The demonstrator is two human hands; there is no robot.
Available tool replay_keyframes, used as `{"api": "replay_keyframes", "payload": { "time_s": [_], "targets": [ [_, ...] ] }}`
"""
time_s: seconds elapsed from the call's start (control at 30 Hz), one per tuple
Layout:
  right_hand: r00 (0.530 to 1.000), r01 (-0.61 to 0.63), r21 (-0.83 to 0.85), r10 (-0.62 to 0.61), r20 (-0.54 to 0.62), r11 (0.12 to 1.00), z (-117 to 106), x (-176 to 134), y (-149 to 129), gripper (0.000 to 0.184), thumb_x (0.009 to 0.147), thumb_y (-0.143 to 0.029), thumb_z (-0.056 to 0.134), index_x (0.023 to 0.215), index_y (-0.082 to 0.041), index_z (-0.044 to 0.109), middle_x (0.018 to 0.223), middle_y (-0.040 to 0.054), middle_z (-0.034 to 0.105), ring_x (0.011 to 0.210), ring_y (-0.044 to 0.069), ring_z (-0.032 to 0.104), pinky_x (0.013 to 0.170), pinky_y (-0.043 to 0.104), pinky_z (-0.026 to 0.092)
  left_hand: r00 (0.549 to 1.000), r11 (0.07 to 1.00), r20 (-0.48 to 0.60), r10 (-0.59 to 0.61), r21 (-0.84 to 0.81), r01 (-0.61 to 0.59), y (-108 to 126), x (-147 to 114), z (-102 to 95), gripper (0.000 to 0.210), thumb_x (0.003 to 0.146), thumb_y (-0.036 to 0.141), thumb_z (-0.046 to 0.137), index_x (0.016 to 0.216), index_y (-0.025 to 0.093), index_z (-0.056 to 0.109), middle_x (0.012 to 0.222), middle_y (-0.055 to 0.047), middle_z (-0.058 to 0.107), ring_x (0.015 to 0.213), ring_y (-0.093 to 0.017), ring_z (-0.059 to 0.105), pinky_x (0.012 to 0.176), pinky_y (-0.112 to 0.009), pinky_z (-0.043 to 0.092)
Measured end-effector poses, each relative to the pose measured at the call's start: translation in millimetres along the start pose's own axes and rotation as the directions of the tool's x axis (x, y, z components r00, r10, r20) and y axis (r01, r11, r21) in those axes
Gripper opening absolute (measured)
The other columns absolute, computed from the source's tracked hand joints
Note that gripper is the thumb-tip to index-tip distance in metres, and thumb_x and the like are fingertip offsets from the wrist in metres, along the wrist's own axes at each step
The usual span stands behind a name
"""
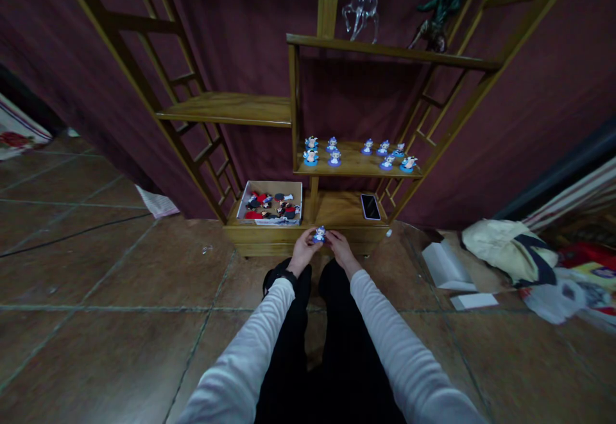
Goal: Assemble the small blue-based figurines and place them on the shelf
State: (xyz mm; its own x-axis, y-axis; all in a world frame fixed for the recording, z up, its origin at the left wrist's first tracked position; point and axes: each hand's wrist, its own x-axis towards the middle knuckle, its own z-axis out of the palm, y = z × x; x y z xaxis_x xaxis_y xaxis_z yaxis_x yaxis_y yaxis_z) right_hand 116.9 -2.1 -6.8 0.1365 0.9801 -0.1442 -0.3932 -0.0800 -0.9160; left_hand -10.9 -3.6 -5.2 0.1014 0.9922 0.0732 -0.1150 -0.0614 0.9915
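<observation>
Left hand and right hand pinch a small purple-and-white figurine between their fingertips, upright just in front of the cabinet's base. On that base, a box holds red-and-black pieces; higher, nine figurines stand on a shelf. Below lies a phone. Farther right, a white carton and a bag rest on the floor.

the held figurine is white and purple.
</observation>
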Motion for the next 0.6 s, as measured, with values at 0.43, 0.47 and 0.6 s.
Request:
{"api": "replay_keyframes", "payload": {
  "time_s": [0.43, 0.47, 0.6],
  "targets": [
    [1.0, -0.014, -0.02, 0.014, -0.004, 1.0, -0.1, -0.1, -0.5, 0.029, 0.057, -0.04, 0.069, 0.075, -0.018, 0.063, 0.073, 0.0003, 0.066, 0.07, 0.015, 0.058, 0.067, 0.026, 0.043, 0.998, 0.997, -0.004, 0.07, 0.022, -0.07, -6.7, 1.1, 1.6, 0.055, 0.06, 0.01, 0.067, 0.114, 0.017, 0.056, 0.088, -0.004, 0.066, 0.073, -0.013, 0.06, 0.072, -0.027, 0.048],
    [1.0, -0.016, -0.017, 0.016, -0.008, 1.0, 0.2, -0.4, -0.8, 0.029, 0.057, -0.04, 0.069, 0.075, -0.019, 0.063, 0.074, 0.0005, 0.066, 0.071, 0.015, 0.058, 0.067, 0.026, 0.043, 0.997, 0.997, -0.003, 0.074, 0.026, -0.073, -6.9, 1.0, 1.7, 0.055, 0.061, 0.011, 0.067, 0.114, 0.018, 0.056, 0.089, -0.004, 0.066, 0.074, -0.013, 0.061, 0.072, -0.027, 0.048],
    [1.0, -0.016, -0.012, 0.016, -0.023, 1.0, 0.7, -1.3, -1.7, 0.029, 0.057, -0.04, 0.069, 0.075, -0.018, 0.063, 0.074, 0.0004, 0.065, 0.071, 0.014, 0.057, 0.067, 0.026, 0.043, 0.995, 0.992, 0.007, 0.097, 0.077, -0.097, -8.4, 0.7, 1.0, 0.056, 0.062, 0.013, 0.068, 0.116, 0.019, 0.054, 0.094, -0.005, 0.066, 0.077, -0.015, 0.061, 0.074, -0.029, 0.049]
  ]
}}
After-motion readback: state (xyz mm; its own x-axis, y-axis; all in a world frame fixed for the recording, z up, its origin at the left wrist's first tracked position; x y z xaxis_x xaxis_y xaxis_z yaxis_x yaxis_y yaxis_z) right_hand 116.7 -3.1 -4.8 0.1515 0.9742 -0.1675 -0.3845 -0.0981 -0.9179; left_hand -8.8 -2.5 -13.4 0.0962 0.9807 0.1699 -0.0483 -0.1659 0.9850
